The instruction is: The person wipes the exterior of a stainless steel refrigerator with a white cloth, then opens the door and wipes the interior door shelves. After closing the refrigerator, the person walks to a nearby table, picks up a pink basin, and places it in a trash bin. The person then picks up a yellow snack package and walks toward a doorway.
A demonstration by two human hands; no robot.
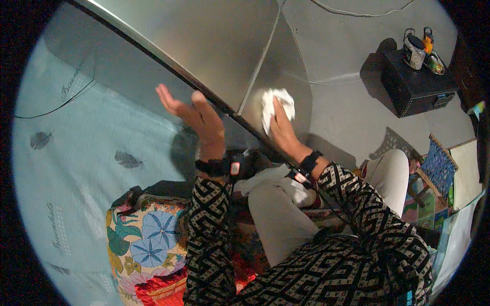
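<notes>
Under the fingers of my right hand (284, 134) is a crumpled white cloth (285, 102). It lies against a smooth grey panel (214, 42), which looks metallic, close to its dark lower edge. My left hand (206, 124) is raised beside that edge, its thumb and fingers apart and nothing in it. The thumb tip overlaps the edge in view; whether it touches, I cannot tell. A thin pale seam (260, 63) crosses the panel between my hands. Both wrists wear black straps.
Light blue fabric (88, 153) with feather prints spreads along the left. A floral cushion (153, 237) and red cloth (164, 287) are beside my left arm. At right, a black cabinet (417, 84) bears a lidded jar (414, 53). Below it stands a blue woven seat (438, 170).
</notes>
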